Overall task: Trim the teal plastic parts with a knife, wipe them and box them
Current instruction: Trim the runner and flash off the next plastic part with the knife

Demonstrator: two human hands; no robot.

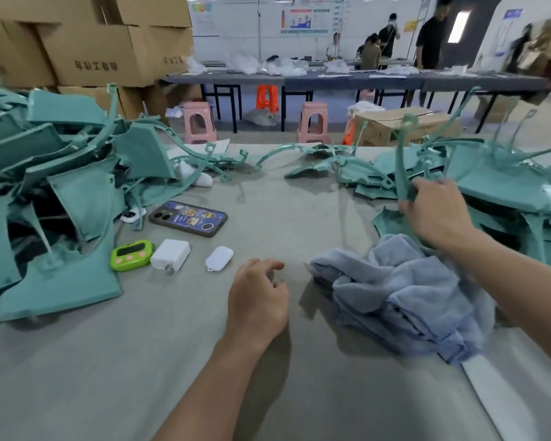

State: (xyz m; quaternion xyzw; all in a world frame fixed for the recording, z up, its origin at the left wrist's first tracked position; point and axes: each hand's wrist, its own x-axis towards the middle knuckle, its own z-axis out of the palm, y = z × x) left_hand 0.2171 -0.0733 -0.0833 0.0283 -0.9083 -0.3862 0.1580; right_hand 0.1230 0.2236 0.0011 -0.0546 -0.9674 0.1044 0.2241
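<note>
A: Biggest first, quick.

B: I see the grey felt-covered worktable (268, 361) filling the view. Stacked brown cardboard boxes (109, 52) stand behind its far left corner.

A: The task parts?

B: A big heap of teal moulded plastic panels (77, 192) covers the table's left side. A second heap of teal panels and runners (497, 183) sits on the right side, running along the far edge.

A: Cloth?

B: A crumpled light-blue towel (411, 297) lies on the table, near right, just beside the right heap.

A: Hands?

B: The right hand (433, 211) is raised over the right heap with its fingers curled round the lower end of a curved teal plastic strip (400, 160) that stands up from the fist. The left hand (256, 300) rests on the table mid-front, fingers loosely curled, nothing that I can see in them.

A: Small stuff?

B: Left of centre: a dark phone in a cartoon-sticker case (188, 218), face down. Nearer me sit a lime-green digital timer (131, 254), a white plug charger (171, 254) and a small white earbud-style case (219, 258), in a row.
</note>
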